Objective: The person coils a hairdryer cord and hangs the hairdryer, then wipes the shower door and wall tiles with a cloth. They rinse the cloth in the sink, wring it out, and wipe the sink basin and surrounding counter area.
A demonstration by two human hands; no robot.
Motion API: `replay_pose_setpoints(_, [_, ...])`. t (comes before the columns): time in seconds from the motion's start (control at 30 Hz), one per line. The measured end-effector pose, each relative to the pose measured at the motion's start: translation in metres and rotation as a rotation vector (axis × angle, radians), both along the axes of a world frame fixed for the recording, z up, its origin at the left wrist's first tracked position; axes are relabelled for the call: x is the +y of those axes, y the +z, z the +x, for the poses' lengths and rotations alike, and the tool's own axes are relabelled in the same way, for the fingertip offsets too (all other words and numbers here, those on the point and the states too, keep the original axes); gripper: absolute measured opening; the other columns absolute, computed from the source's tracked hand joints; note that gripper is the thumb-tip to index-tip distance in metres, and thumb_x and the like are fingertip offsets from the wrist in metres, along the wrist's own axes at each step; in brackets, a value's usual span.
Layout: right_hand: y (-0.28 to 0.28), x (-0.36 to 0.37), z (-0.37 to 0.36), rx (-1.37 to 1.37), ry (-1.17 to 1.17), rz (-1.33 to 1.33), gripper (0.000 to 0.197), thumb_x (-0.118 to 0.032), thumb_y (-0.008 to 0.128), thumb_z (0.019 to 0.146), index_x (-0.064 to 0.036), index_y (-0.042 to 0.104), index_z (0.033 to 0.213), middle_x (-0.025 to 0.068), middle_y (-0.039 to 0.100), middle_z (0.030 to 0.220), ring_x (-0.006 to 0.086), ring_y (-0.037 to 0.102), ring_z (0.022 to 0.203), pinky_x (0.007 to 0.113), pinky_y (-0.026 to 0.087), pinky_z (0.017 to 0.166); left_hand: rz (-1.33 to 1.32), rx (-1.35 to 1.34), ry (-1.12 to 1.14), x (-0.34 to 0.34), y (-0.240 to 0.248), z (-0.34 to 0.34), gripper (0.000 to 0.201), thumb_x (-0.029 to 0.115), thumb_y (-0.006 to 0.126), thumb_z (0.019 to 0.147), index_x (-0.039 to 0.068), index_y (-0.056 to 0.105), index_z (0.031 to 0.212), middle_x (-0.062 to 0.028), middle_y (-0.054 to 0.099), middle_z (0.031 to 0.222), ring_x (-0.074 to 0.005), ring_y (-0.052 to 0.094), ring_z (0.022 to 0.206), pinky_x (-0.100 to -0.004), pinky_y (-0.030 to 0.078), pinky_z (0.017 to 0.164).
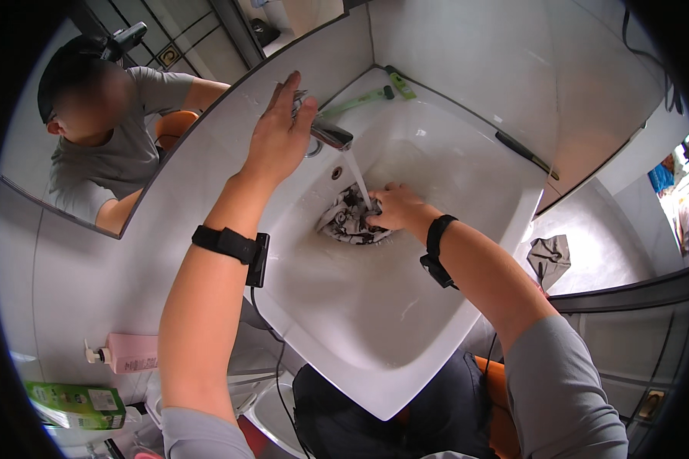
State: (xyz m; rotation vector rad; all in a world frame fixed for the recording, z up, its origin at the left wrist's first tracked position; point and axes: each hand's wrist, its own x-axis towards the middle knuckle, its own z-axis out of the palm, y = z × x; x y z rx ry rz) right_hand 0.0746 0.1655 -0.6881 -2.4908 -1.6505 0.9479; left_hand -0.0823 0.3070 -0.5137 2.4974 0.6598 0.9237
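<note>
Water runs from the chrome faucet into the white washbasin. My left hand lies against the faucet's handle, its fingers stretched out and not wrapped round it. Under the stream, at the bottom of the basin, sits a crumpled black-and-white patterned cloth. My right hand grips the cloth at its right side, thumb and fingers bent onto it; some fingertips are hidden. The stream falls on the cloth close beside my fingers.
A green toothbrush-like item and a green tube lie on the basin's back ledge. A mirror borders the left. Below it are a pink pump bottle and a green packet. Cables hang from both wrist straps.
</note>
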Motion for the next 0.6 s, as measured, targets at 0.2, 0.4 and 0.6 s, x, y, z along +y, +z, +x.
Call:
replay_pose_setpoints(0.2, [0.008,-0.001,-0.035,-0.128,-0.471,0.183,0.073,-0.060,0.061,0.085,-0.0259,0.042,0.147,0.0145,0.032,0.153,0.0406,0.033,0.139,0.063,0.035,0.108,0.141,0.210,0.003,-0.013,0.003,-0.024,0.060,0.043,0.045,0.102,0.002,0.042,0.146,-0.0231,0.040,0.151,-0.0377,0.033,0.144,-0.0408,0.029,0.116])
replay_pose_setpoints(0.4, [-0.029,-0.003,-0.003,-0.238,-0.286,0.149,0.069,-0.054,0.065,0.085,-0.0239,0.046,0.143,0.0126,0.033,0.151,0.0409,0.033,0.138,0.062,0.040,0.103,-0.719,-0.031,0.086,-0.116,-0.025,-0.059,0.070,0.034,0.062,0.093,0.005,0.034,0.150,-0.0205,0.050,0.144,-0.0374,0.039,0.140,-0.0480,0.033,0.112])
replay_pose_setpoints(0.6, [-0.023,0.004,-0.044,0.288,-0.188,0.356,0.041,-0.036,0.069,0.080,-0.0096,0.068,0.111,0.0235,0.065,0.115,0.0398,0.063,0.108,0.045,0.052,0.091,-1.931,0.003,0.221,-0.092,-0.088,-0.052,0.082,0.056,0.051,0.095,0.003,0.024,0.152,-0.0221,0.044,0.145,-0.0421,0.043,0.134,-0.0589,0.035,0.107])
